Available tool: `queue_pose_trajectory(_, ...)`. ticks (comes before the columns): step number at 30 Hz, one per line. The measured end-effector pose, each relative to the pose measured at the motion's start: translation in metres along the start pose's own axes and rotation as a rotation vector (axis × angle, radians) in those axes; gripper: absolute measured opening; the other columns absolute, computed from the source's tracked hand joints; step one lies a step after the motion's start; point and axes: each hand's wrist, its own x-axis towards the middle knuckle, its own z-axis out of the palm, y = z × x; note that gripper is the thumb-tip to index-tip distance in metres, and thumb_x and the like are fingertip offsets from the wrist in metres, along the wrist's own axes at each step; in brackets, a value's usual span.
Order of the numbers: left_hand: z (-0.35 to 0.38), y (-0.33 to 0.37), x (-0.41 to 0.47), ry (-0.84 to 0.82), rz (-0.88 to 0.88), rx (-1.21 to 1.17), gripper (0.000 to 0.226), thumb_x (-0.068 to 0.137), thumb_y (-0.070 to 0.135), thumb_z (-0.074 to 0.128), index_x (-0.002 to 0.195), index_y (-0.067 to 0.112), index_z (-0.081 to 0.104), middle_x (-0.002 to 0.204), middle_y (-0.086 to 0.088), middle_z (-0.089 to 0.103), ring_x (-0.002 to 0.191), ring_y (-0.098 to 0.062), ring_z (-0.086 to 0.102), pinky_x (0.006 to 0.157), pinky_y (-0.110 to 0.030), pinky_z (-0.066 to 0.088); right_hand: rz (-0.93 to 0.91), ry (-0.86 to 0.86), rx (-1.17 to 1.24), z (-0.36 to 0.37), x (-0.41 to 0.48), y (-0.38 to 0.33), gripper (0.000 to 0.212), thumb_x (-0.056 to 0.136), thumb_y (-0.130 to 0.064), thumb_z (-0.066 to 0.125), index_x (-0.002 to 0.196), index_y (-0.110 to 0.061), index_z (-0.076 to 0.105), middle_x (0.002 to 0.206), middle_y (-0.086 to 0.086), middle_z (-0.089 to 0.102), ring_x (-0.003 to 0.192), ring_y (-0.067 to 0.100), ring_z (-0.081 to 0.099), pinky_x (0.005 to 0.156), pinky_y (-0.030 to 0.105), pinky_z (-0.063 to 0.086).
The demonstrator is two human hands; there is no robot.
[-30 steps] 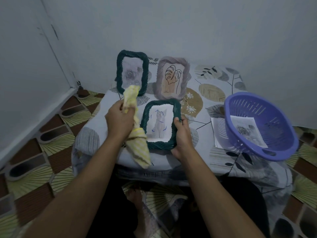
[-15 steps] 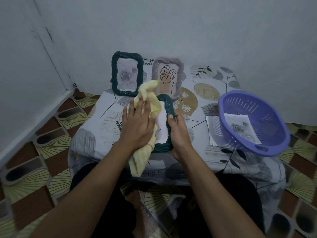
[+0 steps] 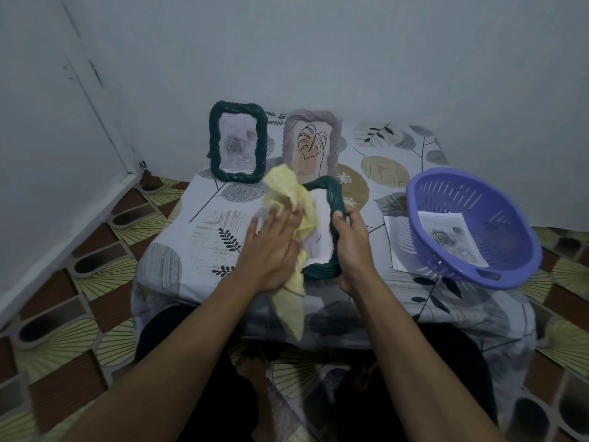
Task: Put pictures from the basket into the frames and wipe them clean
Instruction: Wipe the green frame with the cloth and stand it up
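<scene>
My right hand [image 3: 352, 247] grips the right edge of a dark green woven frame [image 3: 331, 199] held upright at the table's front middle. My left hand [image 3: 271, 247] lies flat with straight fingers on a yellow cloth [image 3: 287, 193], pressing it against the frame's glass; the picture inside is mostly covered. At the back, a second dark green frame [image 3: 237, 145] with a rose picture stands beside a mauve frame [image 3: 310, 143] with a leaf drawing. The purple basket [image 3: 471, 224] at the right holds a rose picture [image 3: 446, 237].
The low table [image 3: 191, 237] has a leaf-patterned cloth and stands in a corner of grey walls. A sheet of paper [image 3: 396, 247] lies under the basket's left side. Patterned floor tiles surround the table. My knees are under its front edge.
My left hand brought the yellow cloth from beside the frame onto its glass and flattened over it. The frame has turned edge-on, hiding the cat picture.
</scene>
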Motion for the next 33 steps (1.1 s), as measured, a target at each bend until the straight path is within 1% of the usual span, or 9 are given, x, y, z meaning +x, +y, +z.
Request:
queue_pose_trajectory(4,-0.004,-0.004,0.008,0.061,-0.066,-0.015,0.069,0.095,0.043,0.006,0.16,0.022,0.001,0.168,-0.002,-0.001,0.153,-0.02,-0.009,0.122,-0.045,-0.012,-0.012,-0.031,-0.027,0.006,-0.004,0.0,0.011,0.102,-0.025,0.049,0.103,-0.021,0.059,0.096,0.012,0.064,0.088,0.024,0.058,0.08,0.042,0.047)
queue_pose_trajectory(8,0.002,0.01,-0.007,0.034,0.156,-0.205,0.065,0.095,0.046,0.008,0.157,0.029,0.002,0.165,0.009,-0.003,0.152,-0.01,-0.011,0.123,-0.039,-0.009,0.003,0.038,0.042,0.006,0.0,-0.005,0.014,0.104,-0.021,0.047,0.111,-0.015,0.057,0.092,0.012,0.062,0.083,0.024,0.057,0.076,0.041,0.046)
queue_pose_trajectory(12,0.011,0.005,-0.027,0.057,0.295,-0.283,0.057,0.095,0.035,0.025,0.151,0.031,0.037,0.158,0.019,0.014,0.15,-0.003,0.001,0.121,-0.029,-0.008,-0.003,0.06,0.065,-0.006,0.007,-0.01,0.015,0.106,-0.016,0.043,0.115,-0.01,0.053,0.087,0.007,0.064,0.075,0.022,0.06,0.068,0.034,0.049)
queue_pose_trajectory(16,0.006,-0.012,-0.018,0.136,0.164,-0.175,0.059,0.089,0.035,0.023,0.138,0.028,0.054,0.16,0.013,0.018,0.153,-0.019,0.007,0.123,-0.044,-0.003,0.033,0.02,0.097,-0.011,0.007,-0.013,0.011,0.106,-0.016,0.043,0.109,-0.012,0.052,0.084,0.004,0.067,0.069,0.018,0.063,0.061,0.031,0.053)
queue_pose_trajectory(21,-0.014,-0.002,0.006,0.148,-0.015,-0.138,0.071,0.095,0.053,0.004,0.153,0.024,0.033,0.166,-0.003,0.016,0.154,-0.02,-0.005,0.122,-0.04,-0.008,0.051,-0.037,0.117,0.001,-0.003,-0.01,0.013,0.106,-0.016,0.044,0.109,-0.011,0.055,0.089,0.009,0.067,0.076,0.022,0.064,0.064,0.032,0.056)
queue_pose_trajectory(24,-0.015,0.015,0.002,0.107,0.08,-0.157,0.069,0.097,0.057,0.003,0.158,0.028,0.017,0.167,0.003,0.006,0.153,-0.016,-0.01,0.123,-0.04,-0.009,0.029,-0.032,0.138,0.005,-0.002,-0.012,0.014,0.106,-0.016,0.043,0.111,-0.01,0.055,0.095,0.014,0.065,0.085,0.027,0.06,0.075,0.039,0.052)
queue_pose_trajectory(28,-0.001,0.018,-0.016,0.059,0.215,-0.038,0.056,0.1,0.053,0.007,0.154,0.042,0.001,0.163,0.018,-0.003,0.153,-0.015,-0.009,0.123,-0.043,-0.009,-0.033,0.017,0.11,-0.002,0.003,-0.016,0.014,0.106,-0.016,0.042,0.111,-0.01,0.054,0.085,0.005,0.067,0.075,0.02,0.063,0.064,0.031,0.053)
queue_pose_trajectory(31,0.004,0.0,-0.015,0.09,0.057,0.047,0.054,0.098,0.054,0.004,0.152,0.048,-0.003,0.165,0.011,-0.007,0.153,-0.021,-0.013,0.122,-0.049,-0.009,-0.038,0.014,0.106,-0.004,0.0,-0.015,0.012,0.106,-0.016,0.042,0.101,-0.015,0.052,0.078,0.0,0.066,0.066,0.015,0.063,0.058,0.026,0.052)
queue_pose_trajectory(33,0.001,-0.006,-0.009,0.09,-0.087,0.043,0.056,0.096,0.054,0.002,0.152,0.049,-0.004,0.167,-0.002,-0.005,0.152,-0.024,-0.018,0.121,-0.048,-0.013,-0.03,0.006,0.083,-0.001,-0.002,-0.012,0.012,0.106,-0.017,0.044,0.098,-0.017,0.053,0.078,0.001,0.064,0.071,0.018,0.06,0.064,0.03,0.05)
